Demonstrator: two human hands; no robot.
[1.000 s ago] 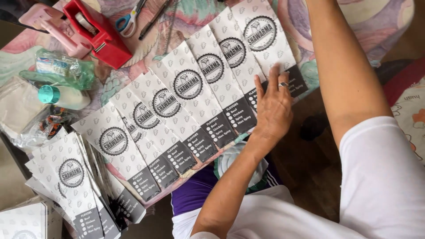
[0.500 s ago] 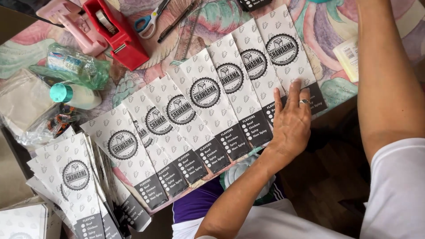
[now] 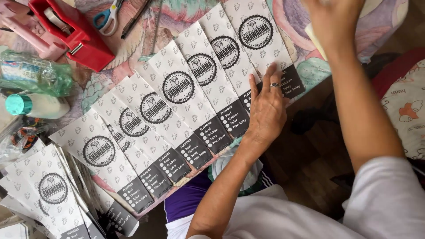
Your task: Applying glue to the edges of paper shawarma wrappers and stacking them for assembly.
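7 white patterned paper sleeves (image 3: 190,95), each with a round black emblem and a black end band, lie overlapped diagonally across the floral table (image 3: 133,48). Left hand (image 3: 265,113), fingers spread, presses flat on the 2 rightmost sleeves near the table edge. Right hand (image 3: 332,17) is blurred at the top; grip undeterminable. Red tape dispenser (image 3: 73,33) sits upper left.

Left hand (image 3: 267,110) flat, fingers (image 3: 253,86) spread, right hand (image 3: 333,17) raised, blurred

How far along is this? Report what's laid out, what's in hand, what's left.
Done: a row of overlapping printed paper sleeves fans across the table. In hand: the left hand presses flat on the row's right end; the right hand, blurred, reaches a pale yellow sheet. Remaining: a stack of sleeves waits at lower left.
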